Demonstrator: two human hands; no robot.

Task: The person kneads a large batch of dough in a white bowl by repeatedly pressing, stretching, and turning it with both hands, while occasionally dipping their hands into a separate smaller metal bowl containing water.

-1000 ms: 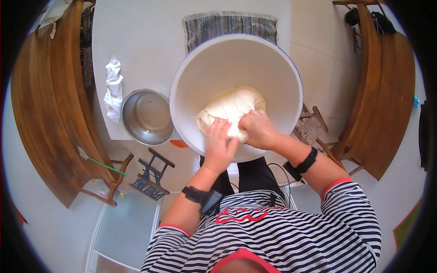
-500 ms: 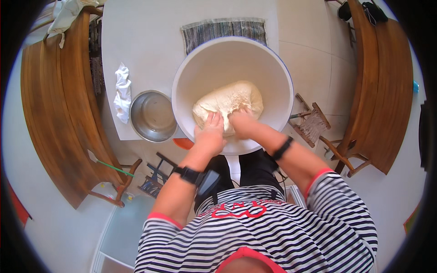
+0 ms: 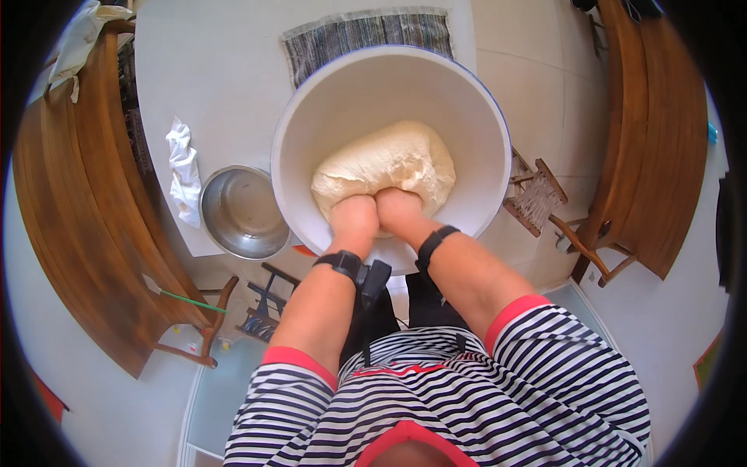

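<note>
1. Head view: our left hand [image 3: 354, 216] and right hand [image 3: 398, 208], both fisted and gripping nothing, press side by side into the dough [image 3: 385, 167], which sits low in the white bowl [image 3: 311, 132] that contains it.
2. Steel bowl [image 3: 241, 212] stands just left.

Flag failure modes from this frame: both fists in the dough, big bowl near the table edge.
1. Both fists, left hand and right hand, press the dough on the near side of the white bowl; it could tip or slide toward the person.
2. The steel bowl overhangs the table corner beside it; a jolt might knock it off.
</note>
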